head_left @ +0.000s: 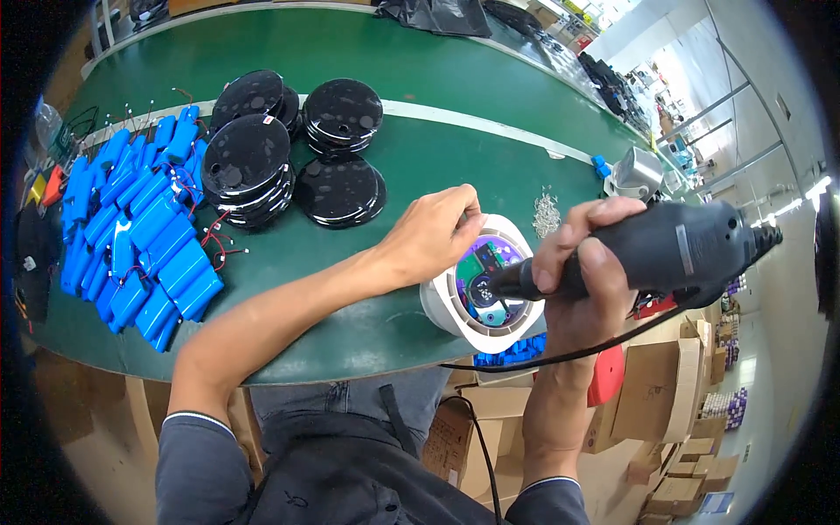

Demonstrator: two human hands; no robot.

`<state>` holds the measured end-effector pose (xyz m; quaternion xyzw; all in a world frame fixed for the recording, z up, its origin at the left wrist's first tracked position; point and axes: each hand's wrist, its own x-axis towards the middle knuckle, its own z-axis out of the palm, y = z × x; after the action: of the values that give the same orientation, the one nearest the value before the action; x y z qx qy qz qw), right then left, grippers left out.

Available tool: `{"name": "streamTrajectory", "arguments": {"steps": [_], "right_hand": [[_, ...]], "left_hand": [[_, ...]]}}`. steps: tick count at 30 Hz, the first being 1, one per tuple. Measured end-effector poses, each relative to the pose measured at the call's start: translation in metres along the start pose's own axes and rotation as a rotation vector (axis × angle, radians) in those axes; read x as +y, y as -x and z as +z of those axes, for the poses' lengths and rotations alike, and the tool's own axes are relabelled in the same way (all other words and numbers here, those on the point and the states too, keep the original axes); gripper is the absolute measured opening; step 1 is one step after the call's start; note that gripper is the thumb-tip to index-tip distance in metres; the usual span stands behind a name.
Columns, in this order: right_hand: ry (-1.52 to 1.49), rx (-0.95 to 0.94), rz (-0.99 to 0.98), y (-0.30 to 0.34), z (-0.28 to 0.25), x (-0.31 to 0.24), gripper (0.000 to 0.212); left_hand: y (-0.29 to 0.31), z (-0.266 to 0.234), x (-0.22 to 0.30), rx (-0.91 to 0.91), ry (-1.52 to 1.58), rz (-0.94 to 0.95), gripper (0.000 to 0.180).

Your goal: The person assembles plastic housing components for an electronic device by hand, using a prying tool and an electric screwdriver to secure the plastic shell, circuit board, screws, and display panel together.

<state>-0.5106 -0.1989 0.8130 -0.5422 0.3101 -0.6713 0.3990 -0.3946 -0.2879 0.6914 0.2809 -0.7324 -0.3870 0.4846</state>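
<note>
My right hand (pixel 595 262) is wrapped round a black corded electric screwdriver (pixel 669 249). Its tip points down into a white round housing (pixel 444 306) that stands at the table's near edge. Inside the housing lie a green circuit board (pixel 470 268), purple parts and a dark round piece under the tip. My left hand (pixel 433 234) has its fingers curled closed at the far left of the housing's rim; the fingertips are partly hidden. Whether the screwdriver's bit touches a screw cannot be made out.
On the green table (pixel 472 87), a pile of small silver screws (pixel 547 213) lies beyond the housing. Stacks of glossy black discs (pixel 341 114) and a heap of blue wired battery packs (pixel 144 227) sit leftward. The screwdriver's cable (pixel 560 357) crosses in front. Cardboard boxes (pixel 652 389) stand right.
</note>
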Motion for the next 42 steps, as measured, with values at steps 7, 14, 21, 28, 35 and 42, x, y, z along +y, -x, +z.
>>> {"name": "streamTrajectory", "arguments": {"steps": [7, 14, 21, 28, 35, 42], "right_hand": [[0.081, 0.052, 0.029, -0.002, 0.014, 0.000, 0.027], [0.205, 0.070, -0.028, 0.003, 0.012, -0.004, 0.023], [0.026, 0.112, -0.140, 0.001, -0.001, -0.026, 0.029], [-0.034, 0.150, -0.183, -0.004, -0.013, -0.033, 0.030], [-0.040, 0.185, -0.200, 0.000, -0.027, -0.049, 0.031], [0.149, 0.318, -0.286, 0.008, -0.073, -0.079, 0.032]], "left_hand": [[0.000, -0.001, 0.001, -0.003, -0.008, 0.008, 0.015], [0.000, -0.008, 0.005, 0.056, -0.073, 0.120, 0.012], [-0.007, -0.036, 0.035, -0.272, -0.060, 0.108, 0.011], [0.003, -0.032, 0.063, -0.522, -0.098, 0.088, 0.032], [-0.012, 0.000, 0.064, -0.530, -0.243, 0.078, 0.011], [-0.106, 0.089, 0.031, -0.673, -0.610, 0.272, 0.010]]}}
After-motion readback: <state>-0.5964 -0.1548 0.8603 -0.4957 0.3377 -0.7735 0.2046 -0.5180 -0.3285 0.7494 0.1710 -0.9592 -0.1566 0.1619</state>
